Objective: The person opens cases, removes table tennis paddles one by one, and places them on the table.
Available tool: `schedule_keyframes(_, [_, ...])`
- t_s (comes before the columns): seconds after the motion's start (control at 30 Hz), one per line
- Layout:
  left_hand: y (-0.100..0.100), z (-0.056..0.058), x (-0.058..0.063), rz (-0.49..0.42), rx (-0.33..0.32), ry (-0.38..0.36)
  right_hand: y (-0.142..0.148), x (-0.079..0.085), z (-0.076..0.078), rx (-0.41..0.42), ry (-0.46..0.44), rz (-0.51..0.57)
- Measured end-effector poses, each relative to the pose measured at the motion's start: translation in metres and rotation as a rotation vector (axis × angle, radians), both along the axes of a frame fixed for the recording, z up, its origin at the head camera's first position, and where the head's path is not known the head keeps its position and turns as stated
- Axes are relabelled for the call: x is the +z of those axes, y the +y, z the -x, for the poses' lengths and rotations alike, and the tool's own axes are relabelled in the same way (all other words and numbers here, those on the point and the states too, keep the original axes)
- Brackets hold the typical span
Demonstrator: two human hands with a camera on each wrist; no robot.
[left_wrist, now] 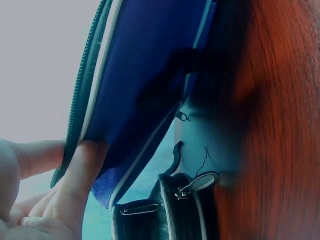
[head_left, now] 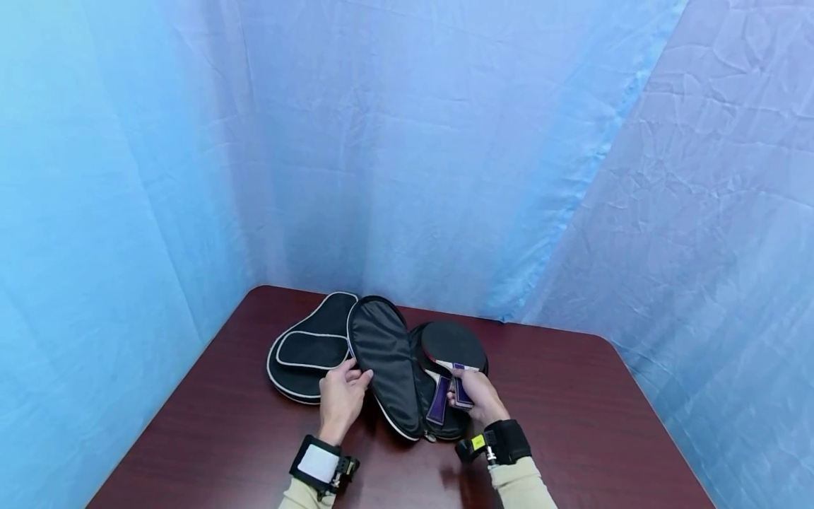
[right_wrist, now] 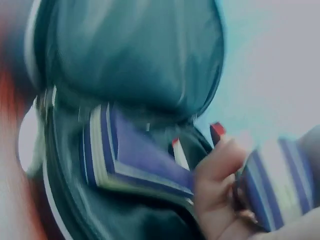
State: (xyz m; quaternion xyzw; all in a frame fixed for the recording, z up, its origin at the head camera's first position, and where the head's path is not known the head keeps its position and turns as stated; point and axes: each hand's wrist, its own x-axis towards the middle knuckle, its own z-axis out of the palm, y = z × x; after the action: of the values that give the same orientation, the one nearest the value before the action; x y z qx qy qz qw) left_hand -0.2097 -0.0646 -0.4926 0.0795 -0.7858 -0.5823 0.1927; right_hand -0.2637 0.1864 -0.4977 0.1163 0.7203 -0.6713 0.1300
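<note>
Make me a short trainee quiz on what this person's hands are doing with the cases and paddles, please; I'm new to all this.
1. True or false: the left hand pinches the flap of the open case.
2. Fill in: in the head view, the pocketed case lies to the ___ of the flap.
3. What does the right hand grip? A: the flap; B: a paddle handle; C: the pocketed case.

Key: 1 true; 2 left; 3 B.
</note>
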Motion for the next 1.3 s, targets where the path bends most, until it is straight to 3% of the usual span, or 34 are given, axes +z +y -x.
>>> schedule_keyframes(0.07, [0.0, 0.0, -0.001, 0.004, 0.003, 0.003, 0.001, -0.001, 0.0, 0.02, -0.034, 0.146])
schedule_keyframes(0.13, [0.0, 0.0, -0.001, 0.008, 0.009, 0.01, 0.001, -0.003, -0.001, 0.032, -0.027, 0.195])
schedule_keyframes(0.43, [0.002, -0.001, 0.0, 0.017, 0.017, 0.009, 0.009, -0.012, -0.003, 0.01, 0.006, 0.141])
schedule_keyframes(0.7, [0.002, 0.0, 0.001, 0.0, 0.008, 0.014, 0.035, -0.011, -0.006, -0.005, 0.033, 0.091])
schedule_keyframes(1.0, [0.001, 0.0, 0.001, 0.0, 0.016, 0.014, 0.084, -0.008, -0.011, -0.045, 0.032, 0.051])
schedule_keyframes(1.3, [0.003, -0.001, 0.002, 0.019, 0.02, 0.007, 0.158, -0.007, -0.009, -0.046, 0.0, 0.009])
